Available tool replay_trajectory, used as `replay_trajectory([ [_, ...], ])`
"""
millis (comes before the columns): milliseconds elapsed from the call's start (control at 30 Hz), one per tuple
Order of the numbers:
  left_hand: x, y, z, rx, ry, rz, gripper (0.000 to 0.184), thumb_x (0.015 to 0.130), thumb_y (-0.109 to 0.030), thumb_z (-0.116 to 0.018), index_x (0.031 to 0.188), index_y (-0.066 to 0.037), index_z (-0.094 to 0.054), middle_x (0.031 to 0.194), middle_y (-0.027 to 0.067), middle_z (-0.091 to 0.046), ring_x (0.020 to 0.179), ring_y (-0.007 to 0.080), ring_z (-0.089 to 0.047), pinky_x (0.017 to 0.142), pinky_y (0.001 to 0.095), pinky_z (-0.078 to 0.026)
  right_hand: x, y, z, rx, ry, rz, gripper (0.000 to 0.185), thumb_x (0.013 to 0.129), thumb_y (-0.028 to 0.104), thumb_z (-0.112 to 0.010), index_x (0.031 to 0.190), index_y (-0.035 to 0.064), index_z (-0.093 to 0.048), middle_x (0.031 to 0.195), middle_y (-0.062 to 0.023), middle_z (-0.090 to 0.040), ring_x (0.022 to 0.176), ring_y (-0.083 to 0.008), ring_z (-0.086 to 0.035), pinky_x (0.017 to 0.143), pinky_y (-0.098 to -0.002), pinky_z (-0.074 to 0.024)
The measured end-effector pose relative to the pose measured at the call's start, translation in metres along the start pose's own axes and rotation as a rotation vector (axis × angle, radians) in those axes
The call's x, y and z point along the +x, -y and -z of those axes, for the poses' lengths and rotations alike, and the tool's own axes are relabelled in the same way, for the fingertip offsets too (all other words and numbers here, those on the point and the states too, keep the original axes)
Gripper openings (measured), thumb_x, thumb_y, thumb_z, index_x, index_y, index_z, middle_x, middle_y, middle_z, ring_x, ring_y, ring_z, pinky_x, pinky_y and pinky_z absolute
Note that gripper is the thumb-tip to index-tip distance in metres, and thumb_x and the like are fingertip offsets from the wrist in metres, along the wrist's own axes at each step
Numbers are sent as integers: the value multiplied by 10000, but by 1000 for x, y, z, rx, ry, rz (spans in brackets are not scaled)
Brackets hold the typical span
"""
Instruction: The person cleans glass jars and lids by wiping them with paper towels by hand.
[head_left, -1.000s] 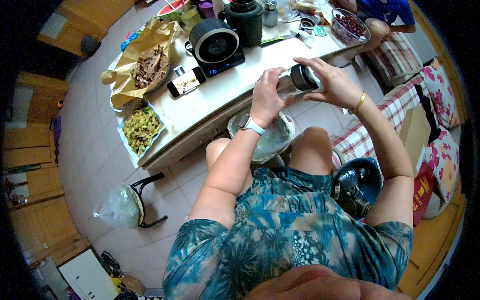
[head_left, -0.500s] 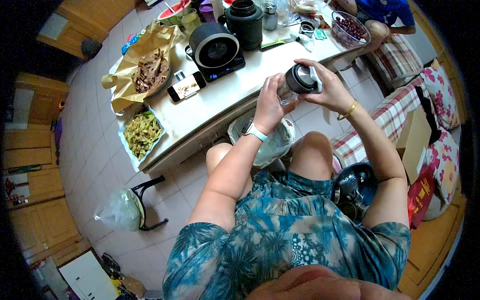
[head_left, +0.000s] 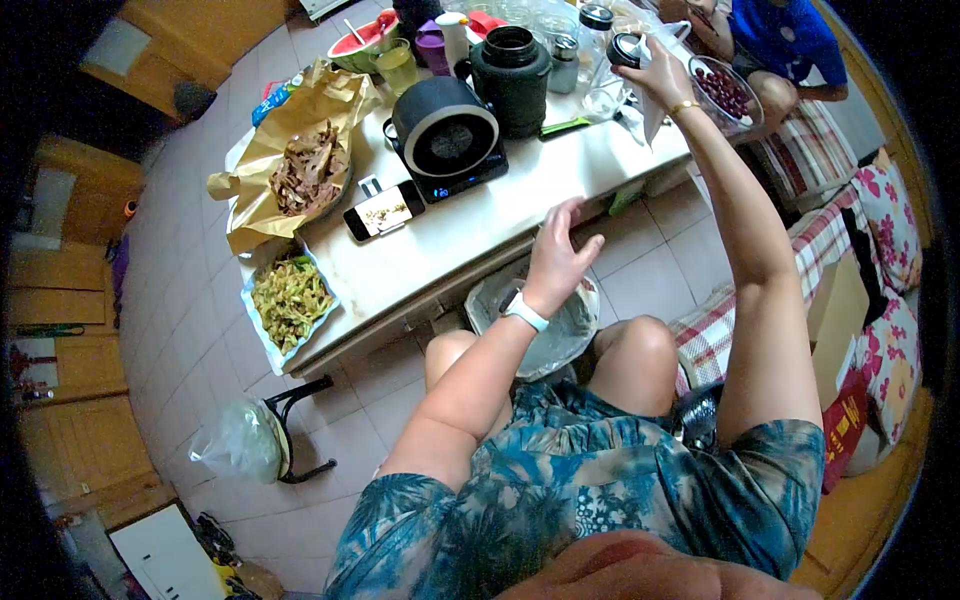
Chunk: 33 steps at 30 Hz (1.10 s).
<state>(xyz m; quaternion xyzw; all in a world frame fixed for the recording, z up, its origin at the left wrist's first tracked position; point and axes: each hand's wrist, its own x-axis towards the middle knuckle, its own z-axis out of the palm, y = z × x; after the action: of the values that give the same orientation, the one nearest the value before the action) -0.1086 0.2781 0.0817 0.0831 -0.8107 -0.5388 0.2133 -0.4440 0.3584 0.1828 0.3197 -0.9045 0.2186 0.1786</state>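
Note:
My left hand (head_left: pixel 561 258), with a white-banded watch at the wrist, hangs beyond the table's front edge above the lined bin (head_left: pixel 562 350). Its fingers are apart and hold nothing. Stretched over the table's far right part, my right hand (head_left: pixel 660 78) has its fingers round a jar with a black lid (head_left: pixel 625 50). A white tissue hangs below that hand. Right of it stands a clear bowl of dark red fruit (head_left: pixel 722 90). A green-handled knife (head_left: pixel 566 128) lies on the table to the left of the tissue.
A black appliance (head_left: pixel 450 130), a phone (head_left: pixel 384 211), a dark wide-mouthed container (head_left: pixel 511 82), brown paper with meat (head_left: pixel 310 170) and a tray of greens (head_left: pixel 290 302) stand on the table. Another person in blue (head_left: pixel 788 40) sits at the far right.
My right hand has carried the black-lidded jar forward over the table. My left hand has come off the jar and opened. The view has shifted slightly.

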Motion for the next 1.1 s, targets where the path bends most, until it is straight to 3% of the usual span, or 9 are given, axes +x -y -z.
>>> replay_trajectory([
  [500, 2, -6, 10, -99, 151, 66, 415, 886, -105, -692, 1269, -5, -567, 1192, 141, -657, 1050, 238, -670, 939, 355, -516, 68, -45, -58, -14, 288, -143, 857, 669, 469, -865, 1316, -4, -563, 1182, -269, -671, 1068, -390, -669, 923, -423, -527],
  [667, 11, 4, 4, -105, 117, 48, 425, 887, -84, -693, 1282, 5, -561, 1191, 139, -664, 1053, 227, -673, 949, 349, -517, 63, -35, -55, -77, 56, 43, 843, 754, 543, -806, 1387, 71, -511, 1088, -242, -705, 1011, -380, -688, 901, -426, -531],
  [700, 3, 1, 2, -108, 137, 70, 426, 889, -89, -693, 1283, 4, -562, 1188, 139, -667, 1053, 230, -673, 952, 350, -516, 44, -31, -35, -125, 50, -10, 725, 834, 542, -748, 1343, 63, -555, 1035, -222, -719, 968, -357, -700, 878, -413, -532],
  [733, 4, -9, 7, -106, 150, 121, 431, 890, -101, -696, 1286, 5, -561, 1178, 139, -674, 1056, 233, -673, 953, 347, -515, 22, -17, -1, 69, 123, -94, 784, 819, 481, -770, 1441, 137, -440, 1389, -254, -538, 1249, -354, -556, 1081, -455, -435],
  [767, 1, -3, 5, -48, 136, 52, 419, 891, -108, -696, 1273, 9, -572, 1161, 134, -683, 1052, 228, -674, 951, 346, -517, 23, -6, 3, -20, -304, 362, 677, 839, 460, -749, 1354, 83, -525, 1254, -229, -632, 1112, -367, -630, 967, -442, -497],
  [833, 6, 4, 4, -54, 123, 57, 387, 895, -114, -701, 1246, 7, -594, 1147, 127, -688, 1048, 220, -672, 950, 344, -517, -28, -2, 59, 102, -80, -68, 568, 875, 494, -691, 1242, 65, -626, 1162, -232, -673, 1046, -366, -653, 930, -435, -510],
  [1000, 0, 6, 18, -34, 110, 19, 315, 921, -165, -688, 1183, 7, -652, 1101, 153, -711, 1012, 249, -688, 918, 356, -530, -240, -27, 166, 156, 187, 13, 391, 1056, 366, -485, 974, 15, -637, 753, -104, -618, 700, -184, -595, 683, -348, -483],
  [1033, -9, 10, 14, -18, 112, -24, 290, 928, -153, -683, 1167, 9, -661, 1080, 147, -718, 995, 237, -692, 904, 348, -534, -277, -25, 187, 101, 274, -135, 386, 1037, 368, -504, 1032, 9, -644, 856, -192, -652, 794, -345, -636, 787, -400, -499],
  [1100, -15, 14, 8, -121, 129, 46, 273, 938, -129, -675, 1171, 11, -656, 1061, 123, -722, 951, 204, -694, 880, 327, -540, -356, -52, 219, 36, 163, -263, 427, 1029, 404, -510, 986, 4, -654, 848, -185, -666, 794, -348, -639, 777, -399, -500],
])
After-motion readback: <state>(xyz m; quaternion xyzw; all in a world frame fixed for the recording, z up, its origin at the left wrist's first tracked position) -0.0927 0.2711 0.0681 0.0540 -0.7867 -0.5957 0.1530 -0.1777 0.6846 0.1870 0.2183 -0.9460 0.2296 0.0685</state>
